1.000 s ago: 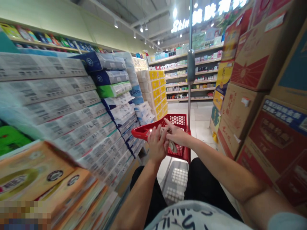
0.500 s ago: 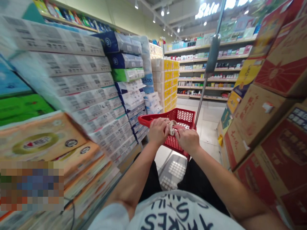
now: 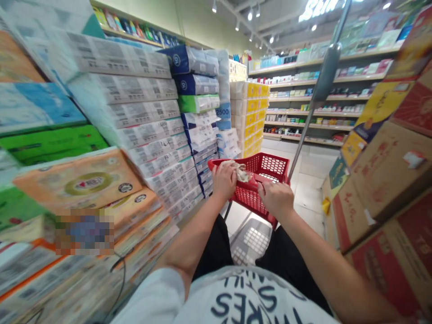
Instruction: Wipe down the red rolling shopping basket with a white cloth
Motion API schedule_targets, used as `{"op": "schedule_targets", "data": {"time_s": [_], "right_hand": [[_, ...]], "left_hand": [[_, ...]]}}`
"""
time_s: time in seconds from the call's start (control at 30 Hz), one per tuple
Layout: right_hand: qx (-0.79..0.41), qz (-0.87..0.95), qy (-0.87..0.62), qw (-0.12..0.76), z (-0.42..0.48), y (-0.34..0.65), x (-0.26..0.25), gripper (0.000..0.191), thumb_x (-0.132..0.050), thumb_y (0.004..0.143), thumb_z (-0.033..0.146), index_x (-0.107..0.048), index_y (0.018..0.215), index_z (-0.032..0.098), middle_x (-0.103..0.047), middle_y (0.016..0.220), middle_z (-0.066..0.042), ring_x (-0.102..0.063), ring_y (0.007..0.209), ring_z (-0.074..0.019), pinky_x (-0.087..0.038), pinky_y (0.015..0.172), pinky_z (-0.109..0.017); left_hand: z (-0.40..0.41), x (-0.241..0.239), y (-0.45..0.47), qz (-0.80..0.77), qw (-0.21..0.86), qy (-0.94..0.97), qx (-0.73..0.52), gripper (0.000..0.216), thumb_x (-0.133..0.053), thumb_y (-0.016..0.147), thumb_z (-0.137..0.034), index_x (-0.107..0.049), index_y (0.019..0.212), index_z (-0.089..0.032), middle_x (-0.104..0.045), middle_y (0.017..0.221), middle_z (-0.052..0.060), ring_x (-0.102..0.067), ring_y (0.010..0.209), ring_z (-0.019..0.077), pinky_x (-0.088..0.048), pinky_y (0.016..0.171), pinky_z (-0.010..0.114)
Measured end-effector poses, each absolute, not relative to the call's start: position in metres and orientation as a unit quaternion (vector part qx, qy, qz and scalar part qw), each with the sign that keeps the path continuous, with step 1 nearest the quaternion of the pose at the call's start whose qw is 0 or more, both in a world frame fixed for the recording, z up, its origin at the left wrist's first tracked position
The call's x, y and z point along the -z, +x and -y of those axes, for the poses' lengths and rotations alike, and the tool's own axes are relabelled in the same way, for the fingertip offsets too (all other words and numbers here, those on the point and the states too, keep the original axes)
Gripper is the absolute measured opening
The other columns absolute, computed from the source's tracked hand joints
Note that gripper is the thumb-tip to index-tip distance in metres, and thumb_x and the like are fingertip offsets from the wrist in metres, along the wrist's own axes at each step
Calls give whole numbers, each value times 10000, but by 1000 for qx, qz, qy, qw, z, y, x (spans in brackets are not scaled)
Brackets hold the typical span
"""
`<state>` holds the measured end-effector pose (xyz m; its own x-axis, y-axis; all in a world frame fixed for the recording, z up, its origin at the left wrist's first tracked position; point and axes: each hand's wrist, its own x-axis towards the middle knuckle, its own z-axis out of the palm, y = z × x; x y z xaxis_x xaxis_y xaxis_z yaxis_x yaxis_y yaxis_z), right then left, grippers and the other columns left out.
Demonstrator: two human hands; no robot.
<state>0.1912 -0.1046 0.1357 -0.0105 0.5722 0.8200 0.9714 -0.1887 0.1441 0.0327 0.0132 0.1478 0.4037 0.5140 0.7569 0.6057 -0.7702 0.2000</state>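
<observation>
A red plastic shopping cart [image 3: 270,167] stands in the aisle right in front of me. My left hand [image 3: 224,180] is closed on a crumpled pale cloth [image 3: 240,171] and rests on the cart's near rim. My right hand [image 3: 275,197] grips the cart's near edge just right of the cloth, fingers curled over it. A grey metal pole [image 3: 319,90] rises slantwise from the cart's far right corner.
Stacked tissue and paper packs [image 3: 141,126] wall the left side. Piled cardboard boxes [image 3: 381,171] wall the right. Shelves of goods [image 3: 303,94] run across the far end of the tiled aisle [image 3: 307,193]. My dark-trousered legs [image 3: 216,247] show below.
My hands have come apart: the left keeps the cloth on the rim, the right has dropped to grip the cart's edge. The view has swung left and the cart has shifted right.
</observation>
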Motion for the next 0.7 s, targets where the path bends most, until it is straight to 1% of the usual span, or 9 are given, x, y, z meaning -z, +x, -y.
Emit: {"op": "schedule_targets", "data": {"time_s": [0.07, 0.13, 0.2, 0.3, 0.43, 0.5, 0.6, 0.63, 0.7], "right_hand": [[407, 584, -658, 245, 105, 192, -135, 372, -449, 939, 370, -634, 687, 170, -653, 630, -47, -534, 598, -154, -244, 654, -309], [413, 586, -656, 236, 106, 194, -135, 380, -453, 940, 391, -629, 685, 171, -653, 632, -45, -531, 592, -156, -241, 649, -310], [423, 590, -649, 228, 108, 195, -135, 378, -461, 935, 401, -620, 678, 173, -646, 621, -40, -526, 586, -157, -244, 647, -310], [438, 591, -641, 221, 109, 197, -136, 368, -467, 931, 391, -606, 666, 175, -631, 598, -34, -520, 580, -158, -249, 648, -310], [445, 594, -633, 219, 109, 197, -137, 353, -470, 930, 377, -602, 672, 176, -633, 606, -31, -518, 579, -156, -252, 646, -310], [444, 596, -632, 219, 109, 197, -137, 357, -472, 928, 380, -595, 662, 177, -627, 599, -30, -513, 577, -155, -251, 641, -308], [444, 594, -633, 223, 108, 197, -136, 364, -473, 924, 379, -588, 645, 176, -614, 582, -33, -503, 571, -154, -247, 637, -307], [445, 592, -633, 224, 108, 197, -136, 361, -473, 923, 375, -593, 648, 174, -613, 580, -35, -500, 568, -154, -246, 637, -307], [446, 591, -634, 226, 108, 196, -135, 354, -471, 923, 370, -605, 662, 171, -614, 583, -38, -496, 566, -154, -243, 637, -308]], "left_hand": [[-14, -146, 34, 257, 66, -872, 412, 261, -441, 925, -281, -614, 1116, -238, -565, 1318, 38, -402, 1311, 214, -227, 1146, 470], [-13, -145, 34, 199, 69, -894, 396, 255, -445, 929, -296, -613, 1114, -246, -564, 1320, 21, -408, 1307, 190, -206, 1164, 436], [-13, -144, 34, 228, 60, -881, 411, 266, -396, 950, -275, -613, 1101, -250, -576, 1304, 13, -442, 1275, 179, -180, 1168, 459], [-11, -142, 35, 301, 55, -840, 448, 282, -370, 954, -255, -615, 1091, -228, -584, 1289, 38, -441, 1273, 204, -188, 1151, 508], [-9, -140, 36, 175, 80, -893, 406, 247, -459, 926, -314, -622, 1100, -247, -578, 1303, 27, -409, 1308, 210, -168, 1171, 480], [-14, -141, 34, 202, 73, -883, 417, 236, -428, 944, -293, -632, 1053, -248, -601, 1271, 26, -459, 1264, 200, -147, 1172, 504], [-20, -142, 32, 328, 54, -814, 476, 252, -382, 954, -229, -632, 985, -211, -640, 1193, 58, -514, 1197, 210, -179, 1146, 557], [-20, -142, 32, 327, 58, -811, 481, 235, -399, 947, -225, -630, 979, -206, -644, 1179, 62, -508, 1204, 217, -200, 1140, 554], [-20, -141, 32, 242, 74, -853, 457, 184, -458, 927, -250, -630, 982, -211, -635, 1194, 53, -473, 1245, 217, -248, 1137, 507]]}}
